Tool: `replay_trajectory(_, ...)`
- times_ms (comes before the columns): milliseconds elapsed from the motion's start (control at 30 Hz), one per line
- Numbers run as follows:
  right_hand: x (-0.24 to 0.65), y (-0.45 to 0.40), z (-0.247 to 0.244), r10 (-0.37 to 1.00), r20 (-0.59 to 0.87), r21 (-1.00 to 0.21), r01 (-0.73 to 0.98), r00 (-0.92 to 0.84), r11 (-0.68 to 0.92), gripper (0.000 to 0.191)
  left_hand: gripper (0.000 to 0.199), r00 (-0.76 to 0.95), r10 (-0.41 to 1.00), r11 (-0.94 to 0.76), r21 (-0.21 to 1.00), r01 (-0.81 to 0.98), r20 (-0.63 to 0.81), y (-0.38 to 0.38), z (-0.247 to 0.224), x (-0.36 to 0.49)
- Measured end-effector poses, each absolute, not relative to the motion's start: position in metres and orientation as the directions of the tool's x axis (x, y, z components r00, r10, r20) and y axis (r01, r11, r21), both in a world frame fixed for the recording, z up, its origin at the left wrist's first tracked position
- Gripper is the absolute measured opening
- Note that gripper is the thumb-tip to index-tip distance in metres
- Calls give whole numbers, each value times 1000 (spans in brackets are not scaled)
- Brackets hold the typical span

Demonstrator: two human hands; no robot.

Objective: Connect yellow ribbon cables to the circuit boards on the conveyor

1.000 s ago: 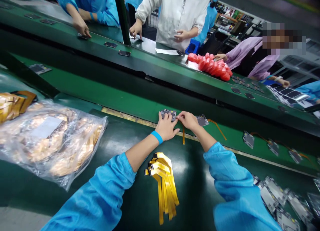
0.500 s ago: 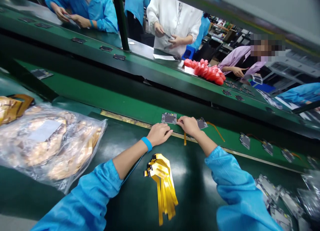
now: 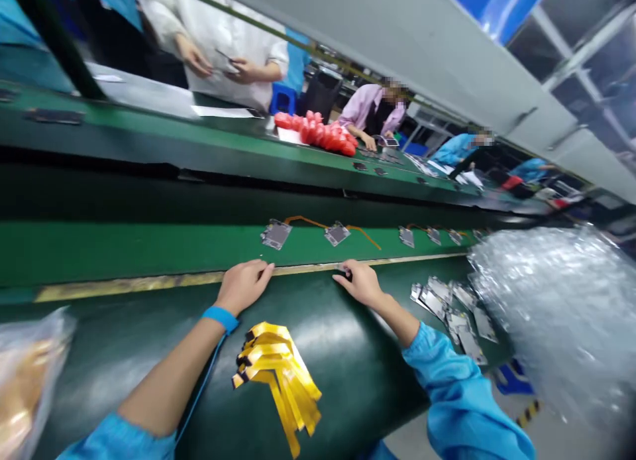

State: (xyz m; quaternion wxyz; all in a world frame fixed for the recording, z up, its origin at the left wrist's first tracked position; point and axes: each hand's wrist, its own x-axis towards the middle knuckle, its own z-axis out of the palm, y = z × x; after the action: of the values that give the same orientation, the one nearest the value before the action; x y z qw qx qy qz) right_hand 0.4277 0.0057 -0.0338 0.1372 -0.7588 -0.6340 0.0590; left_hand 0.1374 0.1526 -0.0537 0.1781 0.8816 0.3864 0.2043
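Observation:
My left hand, with a blue wrist strap, rests at the yellowish edge strip, its fingers bent over it and their tips hidden. My right hand is at the same strip farther right, thumb apart from the curled fingers, a small greyish thing at its fingertips that I cannot make out. Beyond the hands, on the green belt, lie a circuit board with an orange flex cable and a second board with its own cable. A fanned bundle of yellow flex cables lies on the dark green table between my forearms.
Loose boards are piled right of my right hand, beside a large clear plastic bag. Another bag sits at the left edge. More boards lie along the belt. Across the line, people work near red bundles.
The view has swung to the right. My right hand has come off the belt to the edge strip, away from the boards. The board by my hands now has an orange cable showing.

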Motion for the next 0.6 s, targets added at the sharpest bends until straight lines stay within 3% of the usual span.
replay_trajectory(200,486,-85,-38,927,128,-272,912,351,-308,21,51,607,770,-620,455,640,196,155,-55,136)
replay_trajectory(400,551,-154,-23,854,117,-81,862,507,-501,28,49,602,781,-602,455,657,165,155,-51,136)
replay_trajectory(600,588,-182,-7,852,-51,65,853,522,-518,57,49,604,783,-601,430,674,148,154,-47,137)
